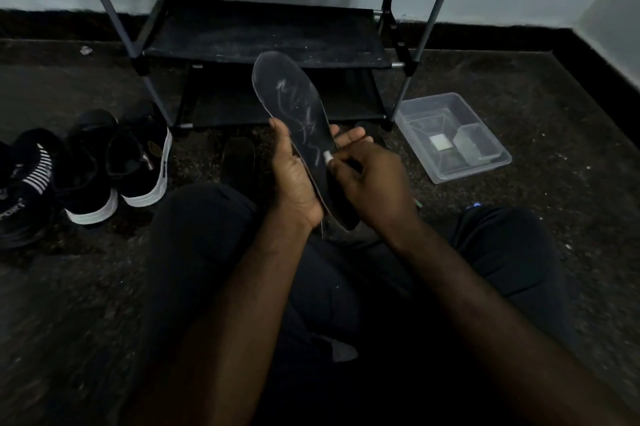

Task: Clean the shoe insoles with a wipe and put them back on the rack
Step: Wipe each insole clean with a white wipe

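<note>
Cleaning under way: left grip (294,179) holds streaked insole (289,96), right grip (372,179) pinches wipe (327,157) against it; none visibly back on rack (263,34).

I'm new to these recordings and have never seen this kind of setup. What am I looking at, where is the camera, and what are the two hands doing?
There is no machine here. A person sits on the floor and works with bare hands. The single picture comes from a wide-angle camera worn on the head. It looks forward and down, so both arms come in from the bottom edge. The left hand grips a dark insole, toe end pointing away. The right hand pinches a small white wipe against it, and pale streaks show on the insole's surface. Straight ahead stands a black rack. On the floor, dark shoes sit to the left and a clear plastic tub to the right.
</note>
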